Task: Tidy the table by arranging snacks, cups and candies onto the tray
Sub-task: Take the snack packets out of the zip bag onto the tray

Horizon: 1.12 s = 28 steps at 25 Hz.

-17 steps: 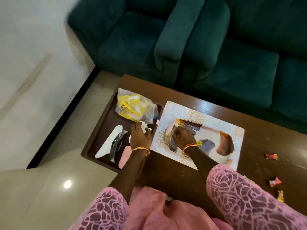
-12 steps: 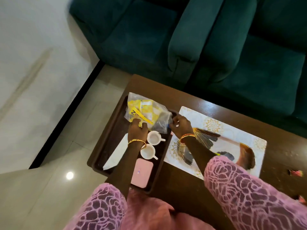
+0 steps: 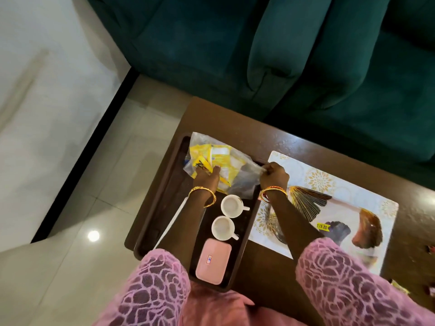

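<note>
A dark brown tray (image 3: 162, 191) lies on the left end of the wooden table (image 3: 266, 137). At its far end is a clear plastic snack bag (image 3: 219, 158) with yellow packets inside. My left hand (image 3: 206, 178) rests on the bag's near left side. My right hand (image 3: 274, 176) pinches the bag's right edge. Two white cups (image 3: 230, 205) (image 3: 222, 228) stand in the tray's middle, and a pink case (image 3: 213, 261) lies at its near end. A white flat item (image 3: 173, 221) shows beside my left forearm. Wrapped candies (image 3: 432, 249) lie at the table's right edge.
A white patterned placemat (image 3: 367, 201) with a peacock picture and a yellow price sticker lies to the right of the tray. A dark green sofa (image 3: 259, 55) runs close behind the table. Pale tiled floor (image 3: 70, 196) is on the left.
Both hands left the cups and the placemat and went to the snack bag. Two cups now stand in the tray. The view has swung left and closer.
</note>
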### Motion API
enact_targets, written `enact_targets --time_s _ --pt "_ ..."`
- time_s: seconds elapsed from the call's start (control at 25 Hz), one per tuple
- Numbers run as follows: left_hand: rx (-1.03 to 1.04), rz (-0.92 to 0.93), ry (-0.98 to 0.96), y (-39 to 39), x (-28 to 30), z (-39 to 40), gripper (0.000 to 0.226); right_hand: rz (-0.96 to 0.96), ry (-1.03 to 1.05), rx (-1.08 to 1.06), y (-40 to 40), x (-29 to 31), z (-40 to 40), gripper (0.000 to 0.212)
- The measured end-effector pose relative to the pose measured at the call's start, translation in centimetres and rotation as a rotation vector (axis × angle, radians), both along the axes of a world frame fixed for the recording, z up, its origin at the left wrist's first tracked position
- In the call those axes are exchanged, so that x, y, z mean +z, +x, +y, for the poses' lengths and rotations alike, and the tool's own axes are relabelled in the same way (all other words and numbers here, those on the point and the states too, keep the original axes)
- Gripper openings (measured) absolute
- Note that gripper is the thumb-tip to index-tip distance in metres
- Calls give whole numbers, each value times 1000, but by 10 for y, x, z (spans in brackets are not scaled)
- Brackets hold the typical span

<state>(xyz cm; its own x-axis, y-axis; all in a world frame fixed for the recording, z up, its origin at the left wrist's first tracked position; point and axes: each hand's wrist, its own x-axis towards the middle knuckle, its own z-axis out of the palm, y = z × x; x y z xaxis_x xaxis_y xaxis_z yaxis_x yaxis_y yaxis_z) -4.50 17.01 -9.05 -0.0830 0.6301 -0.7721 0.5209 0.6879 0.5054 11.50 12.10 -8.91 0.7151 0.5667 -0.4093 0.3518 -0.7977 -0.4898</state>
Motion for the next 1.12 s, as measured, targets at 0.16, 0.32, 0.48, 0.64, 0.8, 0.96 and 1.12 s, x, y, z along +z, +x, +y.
enact_targets --time_s 0.16,0.32,0.48,0.64,0.8,0.96,1.12 --pt "15 8 -34 1 -7 1 59 -20 149 158 -13 -1 34 32" --pt "165 -85 -93 -2 -7 2 56 -47 -209 764 -30 -11 69 61" --pt "438 -240 -116 -4 15 -8 71 169 -58 707 -35 9 69 33" --pt "575 -500 -129 8 58 -28 91 48 238 780 -44 71 29 9" --pt "783 -513 -3 22 86 -72 45 74 357 919 -44 123 -61 15" --pt "630 -532 -104 25 95 -138 37 240 457 640 -7 145 -139 13" --pt "504 -562 -198 40 94 -200 30 326 265 126 57 122 -183 16"
